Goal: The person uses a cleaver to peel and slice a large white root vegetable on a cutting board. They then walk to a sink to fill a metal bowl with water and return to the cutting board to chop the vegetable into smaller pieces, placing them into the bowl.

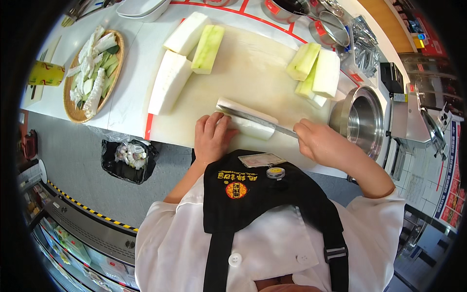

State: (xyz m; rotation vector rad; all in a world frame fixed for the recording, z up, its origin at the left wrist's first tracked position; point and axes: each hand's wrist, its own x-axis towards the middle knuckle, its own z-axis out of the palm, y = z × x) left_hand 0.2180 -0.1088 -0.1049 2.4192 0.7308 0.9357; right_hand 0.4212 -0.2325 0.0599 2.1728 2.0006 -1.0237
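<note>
My right hand [321, 140] grips the handle of a long kitchen knife [248, 116]. Its blade lies lengthwise along a piece of pale peeled melon [251, 127], with a white slab [248, 108] on the blade's far side. Whether the slab is fully cut through, I cannot tell. Fingers bent, my left hand [215, 137] presses on the left end of the melon piece. Beneath everything is a large cream cutting board [255, 69]. Two white melon blocks [169, 82] and a greenish one [208, 49] lie at its far left. Several more cut pieces [326, 73] are grouped at the far right.
A wicker tray [121, 54] of peelings and trimmings sits left of the board. On the right stands a steel bowl [343, 116], with steel pots [282, 12] farther back. Below the table's front edge is a black-lined bin [109, 160]. A transparent tub [352, 62] holds silvery packets.
</note>
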